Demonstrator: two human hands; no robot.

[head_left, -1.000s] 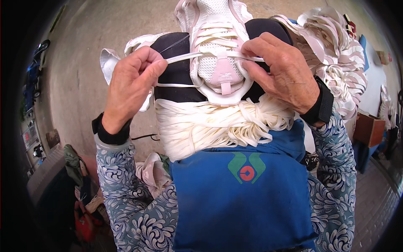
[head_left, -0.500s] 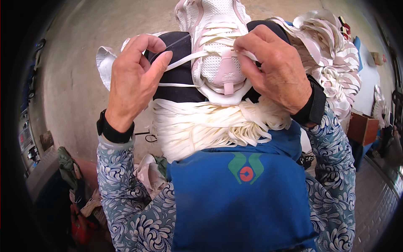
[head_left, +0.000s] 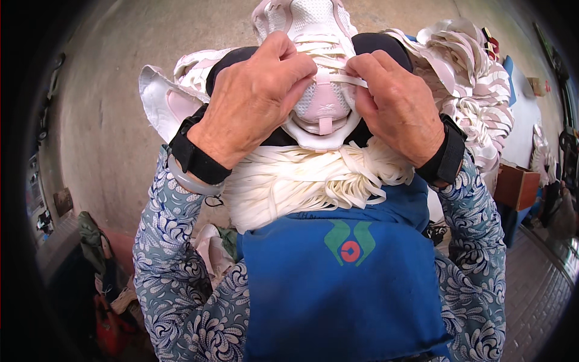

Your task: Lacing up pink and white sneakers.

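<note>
Fingers [head_left: 289,66] of the left hand [head_left: 253,102] curl closed over the laced front of a white mesh shoe upper with a pale pink tongue [head_left: 316,90], pressing it down, probably so it stays put while the lace is worked. Opposite, the right hand [head_left: 395,108] pinches a flat white lace [head_left: 338,78] between thumb and forefinger, drawn level across the tongue, which looks like a way to keep it taut and untwisted. The upper sits toe-away on a black rounded form [head_left: 374,45] at chest height, directly between the two hands, its heel end toward the person. Just below it a thick bundle of loose flat white laces [head_left: 301,187] lies across the top of a blue apron [head_left: 338,283], near enough to draw from. A heap of similar white and pink shoe uppers [head_left: 476,78] is stacked to the right of the form, and one more white upper [head_left: 160,102] rests to the left, just beyond the left wrist. Both wrists carry black bands [head_left: 196,157], and the sleeves are blue with a white floral pattern [head_left: 169,265]. Beneath everything spreads a grey concrete floor [head_left: 108,90].
</note>
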